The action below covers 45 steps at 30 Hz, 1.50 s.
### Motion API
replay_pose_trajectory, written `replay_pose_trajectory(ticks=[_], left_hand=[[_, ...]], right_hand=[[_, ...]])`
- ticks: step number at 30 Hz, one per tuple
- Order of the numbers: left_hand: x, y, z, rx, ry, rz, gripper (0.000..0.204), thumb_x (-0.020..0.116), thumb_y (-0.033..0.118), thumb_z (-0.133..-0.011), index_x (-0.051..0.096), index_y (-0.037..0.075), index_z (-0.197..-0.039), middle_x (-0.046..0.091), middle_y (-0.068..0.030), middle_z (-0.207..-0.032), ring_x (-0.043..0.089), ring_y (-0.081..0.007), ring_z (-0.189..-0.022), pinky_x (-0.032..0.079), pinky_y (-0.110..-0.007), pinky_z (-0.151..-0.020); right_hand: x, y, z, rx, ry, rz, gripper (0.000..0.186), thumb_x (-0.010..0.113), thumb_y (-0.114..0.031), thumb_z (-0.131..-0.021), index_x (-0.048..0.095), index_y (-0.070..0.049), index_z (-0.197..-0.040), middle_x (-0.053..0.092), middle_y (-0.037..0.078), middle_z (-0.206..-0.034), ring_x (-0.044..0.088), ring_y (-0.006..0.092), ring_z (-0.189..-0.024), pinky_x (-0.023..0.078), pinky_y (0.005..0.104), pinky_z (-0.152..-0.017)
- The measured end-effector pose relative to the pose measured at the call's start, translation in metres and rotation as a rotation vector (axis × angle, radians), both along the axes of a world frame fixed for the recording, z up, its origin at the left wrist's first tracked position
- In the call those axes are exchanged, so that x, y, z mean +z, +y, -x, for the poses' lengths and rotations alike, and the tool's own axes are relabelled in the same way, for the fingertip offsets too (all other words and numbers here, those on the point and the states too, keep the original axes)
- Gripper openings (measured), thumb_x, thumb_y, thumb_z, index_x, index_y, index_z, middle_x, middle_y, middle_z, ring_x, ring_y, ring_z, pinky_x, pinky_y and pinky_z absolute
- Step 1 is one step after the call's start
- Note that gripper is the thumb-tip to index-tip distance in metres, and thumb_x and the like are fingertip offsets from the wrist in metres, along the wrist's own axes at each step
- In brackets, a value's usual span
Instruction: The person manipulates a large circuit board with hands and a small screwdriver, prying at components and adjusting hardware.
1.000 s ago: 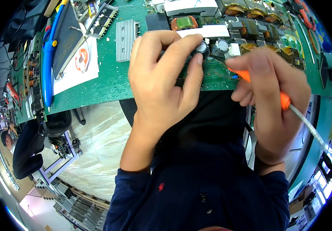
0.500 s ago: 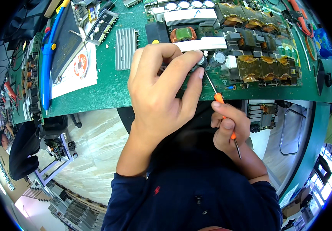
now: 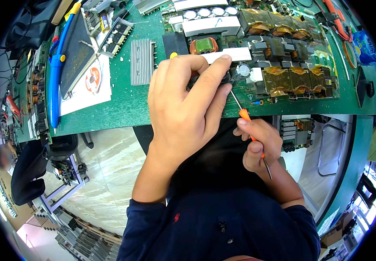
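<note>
My left hand (image 3: 181, 98) reaches over the near edge of a green circuit board (image 3: 240, 96). Its thumb and forefinger are closed around a dark, round capacitor (image 3: 226, 78), mostly hidden by the fingers. Beside it stands another capacitor (image 3: 241, 71) with a silvery top. My right hand (image 3: 264, 141) grips a screwdriver (image 3: 245, 115) with an orange handle and metal shaft showing at both ends. The upper shaft slants up toward the capacitor, ending close to my left thumb; whether its tip touches anything is hard to see.
Taped transformers (image 3: 288, 80) fill the board's right side. Left of my hand lie a finned heat sink (image 3: 143, 61), a white sheet (image 3: 87, 93) and a long blue tool (image 3: 55, 87). Red-handled pliers (image 3: 338, 19) lie far right. The green bench's front edge (image 3: 109, 129) runs across the view.
The board appears slightly lower and further left in view. My left fingers now cover more of the capacitor. The screwdriver has shifted slightly left, still in my right hand.
</note>
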State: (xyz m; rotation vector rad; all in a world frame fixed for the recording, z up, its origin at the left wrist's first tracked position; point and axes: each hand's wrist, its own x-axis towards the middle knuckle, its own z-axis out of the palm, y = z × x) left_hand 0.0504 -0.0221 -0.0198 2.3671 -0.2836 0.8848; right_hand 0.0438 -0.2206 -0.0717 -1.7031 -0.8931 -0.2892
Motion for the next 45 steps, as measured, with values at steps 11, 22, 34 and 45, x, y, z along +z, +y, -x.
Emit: replay_pose_trajectory(ticks=[11, 22, 34, 45], left_hand=[[-0.004, 0.001, -0.003, -0.005, -0.048, 0.035, 0.03, 0.078, 0.003, -0.076, 0.074, 0.006, -0.105, 0.059, -0.0071, -0.091, 0.055, -0.0263, -0.078, 0.044, -0.037, -0.068], [-0.003, -0.003, 0.001, 0.051, -0.029, 0.091, 0.028, 0.079, 0.001, -0.074, 0.073, 0.005, -0.101, 0.06, -0.0084, -0.091, 0.055, -0.0269, -0.078, 0.045, -0.036, -0.067], [-0.005, -0.004, 0.0, 0.072, -0.062, 0.11, 0.026, 0.081, 0.001, -0.073, 0.073, 0.005, -0.098, 0.058, -0.0089, -0.088, 0.054, -0.0272, -0.078, 0.045, -0.036, -0.067], [-0.004, 0.0, 0.003, 0.065, -0.046, 0.073, 0.022, 0.081, 0.003, -0.078, 0.074, 0.002, -0.099, 0.06, -0.0124, -0.092, 0.058, -0.0214, -0.078, 0.046, -0.028, -0.068]], right_hand=[[0.042, -0.005, -0.014, 0.035, 0.111, 0.093, 0.027, 0.056, -0.015, -0.105, 0.067, 0.003, -0.121, 0.07, 0.013, -0.084, 0.069, 0.0251, -0.07, 0.055, 0.0333, -0.065], [0.027, -0.003, 0.006, 0.024, 0.215, -0.003, 0.034, 0.05, -0.024, -0.109, 0.065, 0.002, -0.126, 0.072, 0.014, -0.089, 0.069, 0.0209, -0.071, 0.057, 0.03, -0.068], [0.019, 0.001, 0.012, 0.046, 0.283, -0.052, 0.042, 0.051, -0.034, -0.109, 0.063, 0.001, -0.129, 0.072, 0.016, -0.095, 0.072, 0.0221, -0.079, 0.058, 0.0305, -0.073], [0.033, 0.014, 0.005, 0.051, 0.295, -0.021, 0.03, 0.057, -0.015, -0.106, 0.064, 0.006, -0.126, 0.069, 0.016, -0.088, 0.069, 0.0233, -0.073, 0.056, 0.0308, -0.067]])
